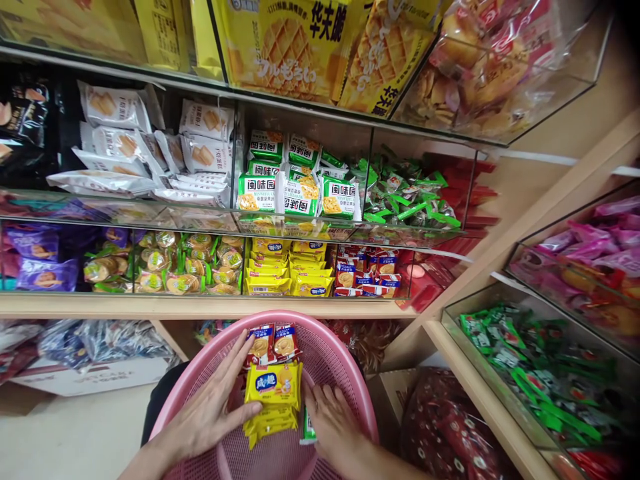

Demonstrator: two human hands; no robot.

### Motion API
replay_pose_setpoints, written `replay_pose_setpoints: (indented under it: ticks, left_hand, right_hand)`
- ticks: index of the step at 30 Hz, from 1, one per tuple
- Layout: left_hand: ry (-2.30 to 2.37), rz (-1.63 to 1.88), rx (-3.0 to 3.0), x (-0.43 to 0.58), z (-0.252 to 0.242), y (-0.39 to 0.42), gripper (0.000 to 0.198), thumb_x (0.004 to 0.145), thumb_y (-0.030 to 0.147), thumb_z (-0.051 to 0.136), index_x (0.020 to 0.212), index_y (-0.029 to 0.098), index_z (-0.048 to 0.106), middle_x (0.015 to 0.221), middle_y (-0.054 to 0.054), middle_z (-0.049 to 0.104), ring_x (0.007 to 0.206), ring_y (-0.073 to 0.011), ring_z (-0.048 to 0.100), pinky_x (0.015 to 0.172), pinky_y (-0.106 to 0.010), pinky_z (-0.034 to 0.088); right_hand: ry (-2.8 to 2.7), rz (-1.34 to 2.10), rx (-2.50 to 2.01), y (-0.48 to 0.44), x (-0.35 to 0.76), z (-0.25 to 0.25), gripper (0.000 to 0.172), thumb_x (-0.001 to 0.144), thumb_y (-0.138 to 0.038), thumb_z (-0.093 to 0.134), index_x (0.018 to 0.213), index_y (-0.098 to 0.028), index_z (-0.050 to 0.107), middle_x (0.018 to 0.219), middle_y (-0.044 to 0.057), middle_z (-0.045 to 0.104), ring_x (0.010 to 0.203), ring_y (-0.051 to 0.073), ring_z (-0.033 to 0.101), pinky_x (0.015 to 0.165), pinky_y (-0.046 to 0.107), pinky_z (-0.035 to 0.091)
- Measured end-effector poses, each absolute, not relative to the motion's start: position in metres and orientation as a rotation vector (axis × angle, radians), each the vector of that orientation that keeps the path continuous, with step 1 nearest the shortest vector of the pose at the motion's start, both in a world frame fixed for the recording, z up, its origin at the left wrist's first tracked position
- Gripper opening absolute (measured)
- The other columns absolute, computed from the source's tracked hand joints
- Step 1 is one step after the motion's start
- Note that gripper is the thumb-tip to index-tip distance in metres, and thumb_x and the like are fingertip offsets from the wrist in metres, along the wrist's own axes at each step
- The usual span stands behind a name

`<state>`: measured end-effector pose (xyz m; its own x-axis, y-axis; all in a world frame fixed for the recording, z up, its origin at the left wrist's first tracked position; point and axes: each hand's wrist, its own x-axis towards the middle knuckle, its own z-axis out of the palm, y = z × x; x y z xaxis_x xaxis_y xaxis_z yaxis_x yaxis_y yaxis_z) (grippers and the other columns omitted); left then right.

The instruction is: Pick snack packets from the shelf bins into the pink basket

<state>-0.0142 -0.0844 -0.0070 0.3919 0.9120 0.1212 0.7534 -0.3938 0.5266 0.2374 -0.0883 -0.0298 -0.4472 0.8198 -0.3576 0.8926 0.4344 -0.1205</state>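
- In the head view, a stack of yellow packets [274, 385] lies in a pink basket [283, 316], between the two hands.
- The left hand [205, 407] is spread along the stack's left side, fingers extended and not clenched, its thumb against the yellow wrappers and its fingertips by the red-and-blue packets [273, 342].
- The right hand [337, 423] is just beside the stack's right edge, over a green packet [309, 430] (mostly covered, so I cannot tell whether it is gripped).
- Inside the basket, the red-and-blue packets sit directly beyond the yellow stack.
- Behind the basket, the lowest row of clear bins holds purple packets [45, 270], round biscuits in clear wrappers [193, 257], more yellow packs [290, 267] and more red-and-blue packs [370, 270].
- The row above holds white packets [120, 143], green-and-white packets [300, 193] and small green-wrapped pieces [400, 193].
- Large yellow waffle bags [295, 53] fill much of the top row, with clear bags [495, 60] at its right end.
- On the right-hand shelving, one bin holds pink wrappers [600, 247]; the bin below holds small green sachets [525, 367].
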Motion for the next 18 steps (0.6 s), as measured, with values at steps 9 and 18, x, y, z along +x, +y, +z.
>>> replay_pose_setpoints:
  ticks: [9, 18]
  left_hand:
    - [1.445, 0.546, 2.256, -0.014, -0.01, -0.085, 0.082, 0.091, 0.051, 0.047, 0.151, 0.028, -0.003, 0.159, -0.008, 0.003, 0.143, -0.0283, 0.013, 0.111, -0.048, 0.024]
    - [1.449, 0.526, 2.268, -0.016, -0.012, -0.087, 0.082, 0.092, 0.049, 0.046, 0.151, 0.029, -0.008, 0.159, -0.008, 0.004, 0.142, -0.0285, 0.012, 0.112, -0.049, 0.024]
  right_hand:
    - [2.305, -0.232, 1.784, -0.098, 0.224, -0.038, 0.098, 0.063, -0.021, 0.077, 0.147, -0.016, 0.027, 0.13, 0.025, 0.052, 0.109, 0.04, 0.056, 0.091, 0.053, 0.043]
    - [2.29, -0.193, 1.86, -0.092, 0.218, -0.026, 0.081, 0.072, -0.014, 0.062, 0.146, -0.018, 0.031, 0.132, 0.025, 0.052, 0.104, 0.038, 0.061, 0.081, 0.048, 0.052]
